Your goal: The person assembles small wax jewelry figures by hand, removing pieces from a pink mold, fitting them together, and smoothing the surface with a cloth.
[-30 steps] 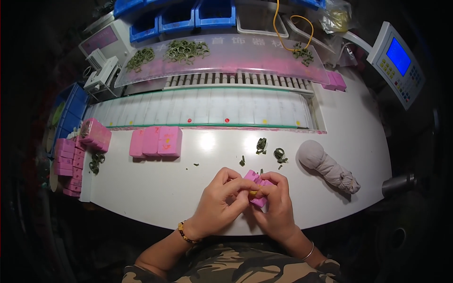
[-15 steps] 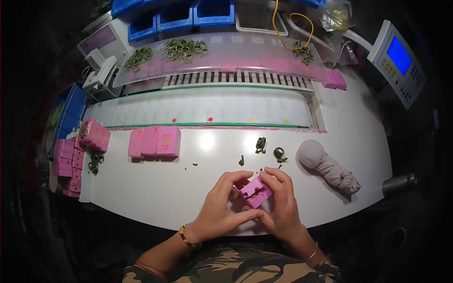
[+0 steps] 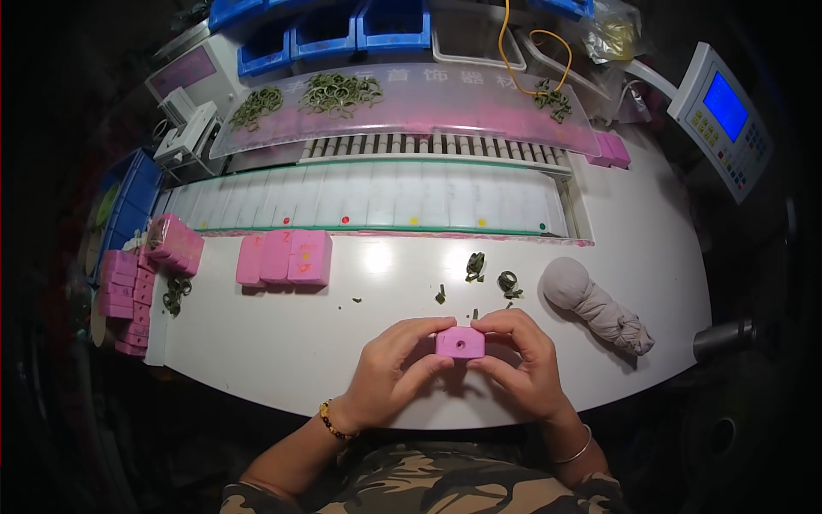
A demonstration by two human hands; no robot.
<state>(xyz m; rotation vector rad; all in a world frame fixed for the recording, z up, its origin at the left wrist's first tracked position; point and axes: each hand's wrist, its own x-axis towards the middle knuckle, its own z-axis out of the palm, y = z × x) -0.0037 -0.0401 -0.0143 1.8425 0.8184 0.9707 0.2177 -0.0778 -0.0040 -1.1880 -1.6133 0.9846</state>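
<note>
Between my two hands is a small pink rubber mould [image 3: 461,343], its halves closed together and a round hole in the side toward me. My left hand [image 3: 396,367] pinches its left end, thumb below and fingers above. The right end is gripped the same way by my right hand [image 3: 522,364]. Just beyond the mould lie green wax rings [image 3: 508,281], a darker clump of green wax pieces [image 3: 475,266] and a small green scrap [image 3: 440,295].
Three pink moulds [image 3: 282,258] stand at left centre, with more stacked moulds [image 3: 128,295] at the far left. A cloth-wrapped bundle [image 3: 595,304] lies to the right. Behind runs a white conveyor [image 3: 368,195] below a clear tray [image 3: 428,111] holding green rings. A control panel [image 3: 722,116] stands right.
The mould was tilted with a gap showing between its halves; now it is closed and level, turned with its hole toward me. My hands have spread to its two ends. The conveyor's cards have shifted left.
</note>
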